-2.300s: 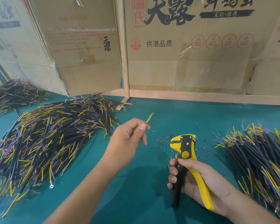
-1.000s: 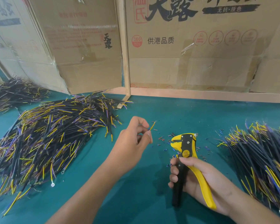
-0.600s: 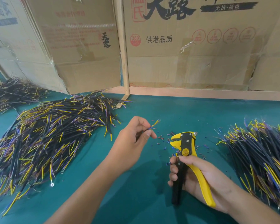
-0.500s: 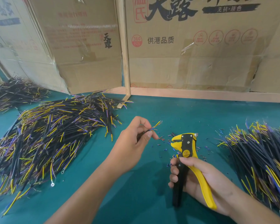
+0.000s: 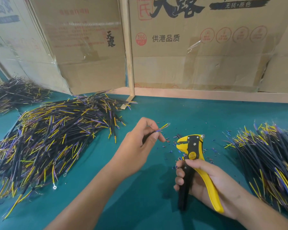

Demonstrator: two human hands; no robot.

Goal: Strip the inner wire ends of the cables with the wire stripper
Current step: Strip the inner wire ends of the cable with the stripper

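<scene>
My left hand (image 5: 138,145) pinches one black cable (image 5: 162,127) between thumb and fingers; its yellow and purple inner wire ends stick out to the upper right, and most of the cable is hidden inside the hand. My right hand (image 5: 204,180) grips the handles of the yellow and black wire stripper (image 5: 192,146), held upright with its jaws pointing up and left. The wire ends hang a short way left of and above the jaws, apart from them.
A large heap of black cables with yellow and purple ends (image 5: 45,138) covers the left of the green table (image 5: 148,205). Another heap (image 5: 269,156) lies at the right, a third (image 5: 12,93) at far left. Small insulation scraps (image 5: 170,141) dot the middle. Cardboard boxes (image 5: 198,44) stand behind.
My left hand has turned the cable in its fingers, so more of the yellow and purple ends sticks out toward the stripper. The right hand and stripper have barely moved.
</scene>
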